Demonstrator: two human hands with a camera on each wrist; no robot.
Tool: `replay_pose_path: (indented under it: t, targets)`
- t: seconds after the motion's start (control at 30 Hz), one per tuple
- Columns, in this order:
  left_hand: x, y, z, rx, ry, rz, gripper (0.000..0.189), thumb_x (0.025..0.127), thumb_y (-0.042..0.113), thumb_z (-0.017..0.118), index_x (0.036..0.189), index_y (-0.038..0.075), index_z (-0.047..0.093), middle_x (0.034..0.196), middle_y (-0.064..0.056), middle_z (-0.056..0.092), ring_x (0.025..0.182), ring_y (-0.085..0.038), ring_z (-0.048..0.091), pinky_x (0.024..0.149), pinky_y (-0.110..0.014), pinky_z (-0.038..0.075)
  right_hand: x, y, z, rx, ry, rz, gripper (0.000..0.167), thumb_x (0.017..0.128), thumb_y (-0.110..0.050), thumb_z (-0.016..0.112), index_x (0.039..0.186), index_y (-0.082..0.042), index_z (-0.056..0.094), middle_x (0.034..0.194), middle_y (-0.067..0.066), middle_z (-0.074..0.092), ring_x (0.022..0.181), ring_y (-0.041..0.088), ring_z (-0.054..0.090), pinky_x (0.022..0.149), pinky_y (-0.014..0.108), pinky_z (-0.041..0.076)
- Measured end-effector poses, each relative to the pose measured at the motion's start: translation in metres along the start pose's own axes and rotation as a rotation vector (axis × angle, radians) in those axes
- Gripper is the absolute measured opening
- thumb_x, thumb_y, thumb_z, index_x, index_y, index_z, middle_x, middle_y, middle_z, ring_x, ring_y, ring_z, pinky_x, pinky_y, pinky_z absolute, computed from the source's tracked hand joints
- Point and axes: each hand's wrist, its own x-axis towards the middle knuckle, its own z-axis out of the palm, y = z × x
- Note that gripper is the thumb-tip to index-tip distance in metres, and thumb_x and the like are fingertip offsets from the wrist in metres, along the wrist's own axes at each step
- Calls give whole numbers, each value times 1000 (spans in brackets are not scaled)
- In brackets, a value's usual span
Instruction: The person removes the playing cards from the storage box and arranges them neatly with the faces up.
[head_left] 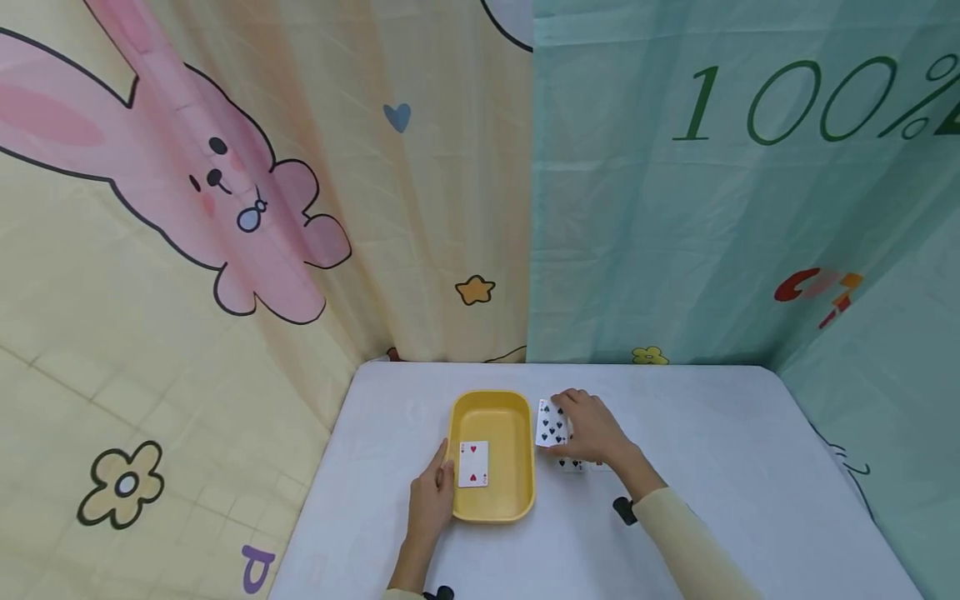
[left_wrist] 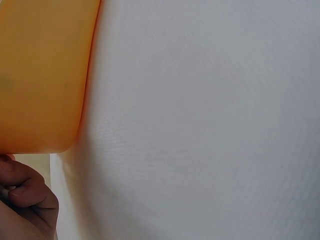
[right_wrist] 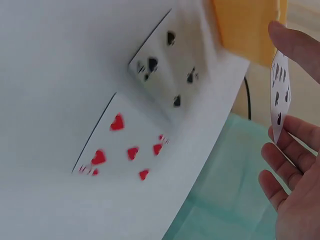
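Observation:
A yellow tray lies on the table, and inside it a two of hearts card sits against the left side. My left hand holds the tray's left rim; the left wrist view has its curled fingers at the tray edge. Just right of the tray, my right hand pinches a spades playing card between thumb and fingertips. That card appears nearly edge-on in the right wrist view. Below the right hand, another spades card and a hearts card lie face up, side by side.
The table has a white cover. Patterned curtains hang behind its far edge and along both sides. Dark straps or devices show at both wrists, such as the black piece by the right cuff.

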Motion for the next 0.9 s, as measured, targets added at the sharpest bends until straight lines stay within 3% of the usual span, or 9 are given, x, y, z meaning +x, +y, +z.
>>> replay_pose_path:
  t: [0.23,0.43,0.6,0.9]
  targets:
    - [-4,-2,-1,2,4,3,48,105,20,59,153,22,52,60,4,41,50,-9,37,49,-21,33,-26,58,-9,-14,22,61,87,68,-47,94,138,-7,61,136,16,61,123,36,56,106,57,46]
    - [-5,-3,1,3,-7,4,49,106,21,59,154,22,51,60,4,41,51,-9,37,50,-20,33,-41,95,-14,-29,-13,122,88,69,-46,93,138,-3,60,136,22,59,120,41,55,101,61,46]
    - [-1,-4,2,10,7,30,48,106,20,58,153,20,51,60,5,40,51,-8,35,50,-21,33,-47,111,-20,-41,-75,158,85,71,-38,92,141,-3,58,138,25,57,123,44,53,103,66,43]
    - [3,-1,3,18,-5,9,48,107,24,57,155,25,49,61,3,42,52,-11,39,50,-21,35,-60,123,-14,-35,-184,200,81,73,-27,89,142,-2,56,141,27,53,125,47,48,105,70,38]
